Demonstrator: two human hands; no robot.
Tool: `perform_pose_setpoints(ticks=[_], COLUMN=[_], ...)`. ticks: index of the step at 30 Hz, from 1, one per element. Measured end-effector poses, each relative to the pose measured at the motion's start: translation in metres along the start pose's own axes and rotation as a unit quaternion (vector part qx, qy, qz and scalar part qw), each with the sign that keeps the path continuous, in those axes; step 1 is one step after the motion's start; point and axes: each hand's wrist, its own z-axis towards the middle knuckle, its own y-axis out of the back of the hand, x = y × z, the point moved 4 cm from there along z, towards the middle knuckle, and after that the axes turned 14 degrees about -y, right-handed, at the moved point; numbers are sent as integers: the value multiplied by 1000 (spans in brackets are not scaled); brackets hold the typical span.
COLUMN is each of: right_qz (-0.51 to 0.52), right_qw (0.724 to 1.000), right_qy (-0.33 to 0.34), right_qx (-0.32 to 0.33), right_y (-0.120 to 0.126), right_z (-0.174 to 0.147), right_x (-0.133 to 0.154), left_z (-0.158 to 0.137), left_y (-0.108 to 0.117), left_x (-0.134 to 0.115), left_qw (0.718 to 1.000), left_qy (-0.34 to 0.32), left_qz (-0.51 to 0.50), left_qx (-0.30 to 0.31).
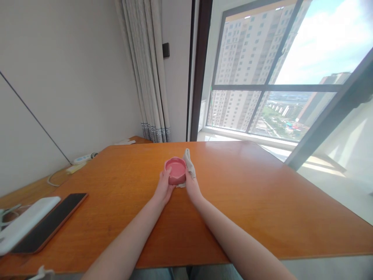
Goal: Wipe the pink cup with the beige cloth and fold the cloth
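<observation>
A small round pink bowl (pixel 176 169) is held a little above the table, its open side tipped toward me. My left hand (pixel 165 186) grips its left side, with the thumb over the rim and the fingers underneath. On the right side, my right hand (pixel 191 184) presses a pale grey cloth (pixel 189 163) against the bowl's outer wall. The cloth sticks up past the rim, and a bit of it shows below the bowl. Most of the right fingers are hidden behind the cloth and bowl.
The wooden table (pixel 247 202) spreads out around my hands. At the left lie a dark smartphone (pixel 52 221), a white power bank (pixel 29 221) and cables. A power strip (pixel 84 158) sits by the wall. Behind are a curtain (pixel 148 70) and a large window (pixel 262 77).
</observation>
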Motion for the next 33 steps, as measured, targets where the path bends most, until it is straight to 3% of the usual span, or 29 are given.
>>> perform_pose_setpoints(ticks=[3,6,8,10,13,18,23,27,30,33], right_qz=[-14,-25,-52,-86,-71,134,179,148,84,42], right_qw=[1000,999,998,991,987,972,944,965,986,990], right_qy=[10,22,-30,-102,-145,-187,-266,-216,-141,-131], right_qx=[-1,-2,-12,-6,12,36,77,33,-25,-35], right_y=[4,19,30,38,37,18,5,14,33,47], right_z=[1,12,23,32,34,23,13,18,31,40], right_x=[1,18,25,24,13,-8,-18,-13,-2,1], left_z=[2,-4,-11,-17,-17,-2,7,1,-11,-22], left_y=[5,-1,-8,-12,-12,-2,4,5,-3,-13], left_x=[-3,-5,-6,-5,-3,-5,0,6,9,9], left_qw=[999,989,974,966,977,998,999,998,994,978], left_qy=[1,79,137,166,145,49,-26,-36,41,129], left_qz=[42,66,66,72,69,8,9,40,58,35], left_qx=[11,103,167,183,138,35,23,11,88,161])
